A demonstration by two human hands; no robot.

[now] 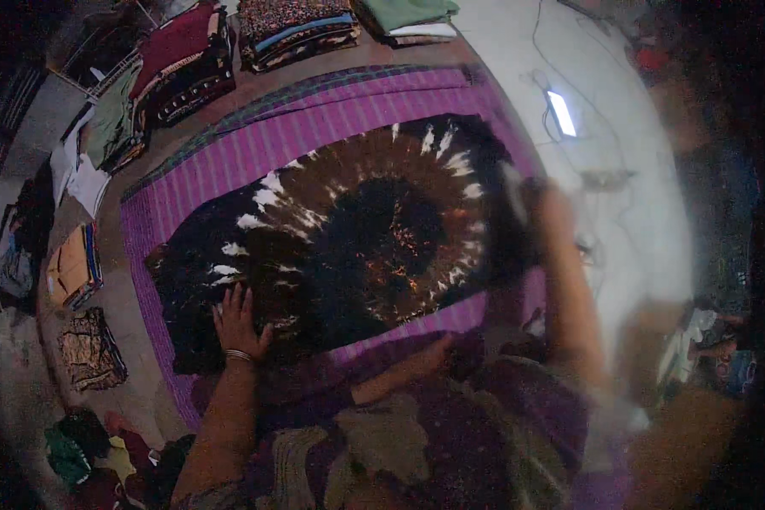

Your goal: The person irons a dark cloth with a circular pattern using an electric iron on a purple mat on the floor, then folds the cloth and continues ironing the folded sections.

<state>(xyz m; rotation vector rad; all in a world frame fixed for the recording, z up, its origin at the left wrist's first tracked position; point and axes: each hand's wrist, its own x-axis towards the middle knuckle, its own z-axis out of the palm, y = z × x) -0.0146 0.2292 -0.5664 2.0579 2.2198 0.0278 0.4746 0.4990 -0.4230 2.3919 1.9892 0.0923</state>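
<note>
A dark tie-dyed cloth with brown rings and white streaks lies spread over a purple striped blanket. My left hand rests palm down near its left front edge, fingers spread, with a bangle at the wrist. At the cloth's right edge, my right hand is smeared by motion. It seems closed around a pale and dark object, which resembles a clothes iron but is too blurred to be sure. My bent leg shows at the blanket's front edge.
Folded garments stand in stacks beyond the blanket: a maroon pile, a patterned pile and a green one. Tan folded cloth and a patterned bundle lie left. A glowing rectangular device and cords occupy the white surface.
</note>
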